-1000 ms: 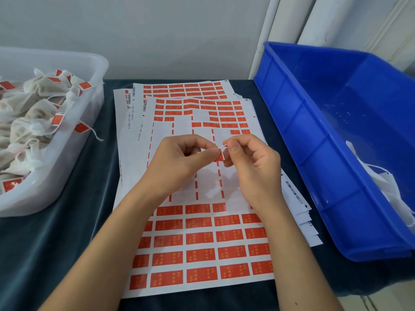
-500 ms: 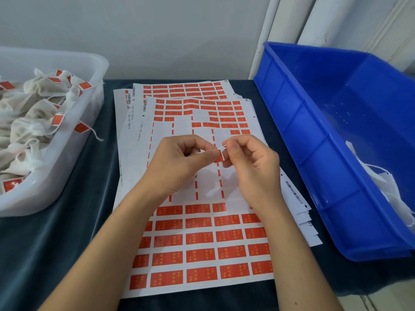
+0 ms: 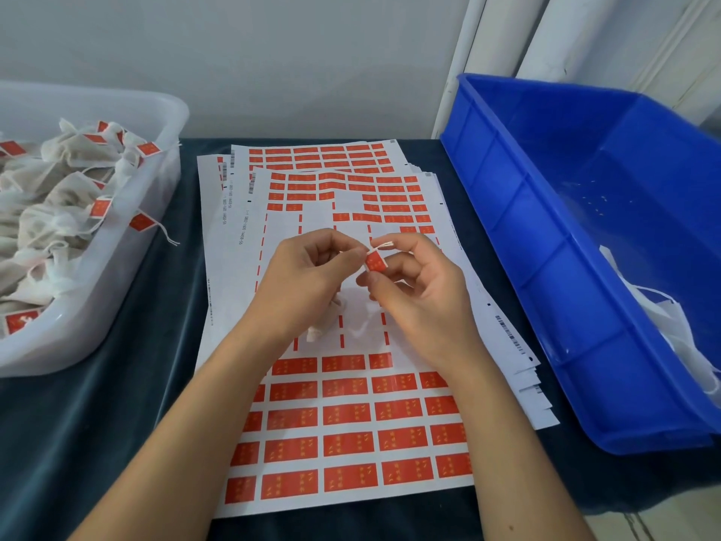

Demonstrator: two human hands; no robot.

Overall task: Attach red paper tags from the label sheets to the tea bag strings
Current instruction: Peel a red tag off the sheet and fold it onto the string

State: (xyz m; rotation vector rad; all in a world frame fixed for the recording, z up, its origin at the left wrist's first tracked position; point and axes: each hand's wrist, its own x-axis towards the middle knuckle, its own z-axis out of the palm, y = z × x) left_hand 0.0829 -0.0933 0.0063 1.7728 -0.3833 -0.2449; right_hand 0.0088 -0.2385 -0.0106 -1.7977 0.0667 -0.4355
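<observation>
A: Hands?
B: Both over the top label sheet [image 3: 351, 423]. Left hand [image 3: 302, 281] pinches the string [image 3: 380, 244] at the red tag [image 3: 375, 262]; a tea bag [image 3: 325, 322] hangs under it. Right hand [image 3: 419, 290] curled round the tag.
A: Around the sheet?
B: More sheets [image 3: 312, 156] fanned out beneath it. Clear tub [image 3: 117, 267] of tagged tea bags [image 3: 58, 197] to its left, blue bin [image 3: 546, 267] to its right, some white stuff inside. Dark cloth [image 3: 97, 423] under everything.

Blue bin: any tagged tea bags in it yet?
No. The blue bin shows only white material at its right side, with no red tags; the tagged tea bags sit in the clear tub.
</observation>
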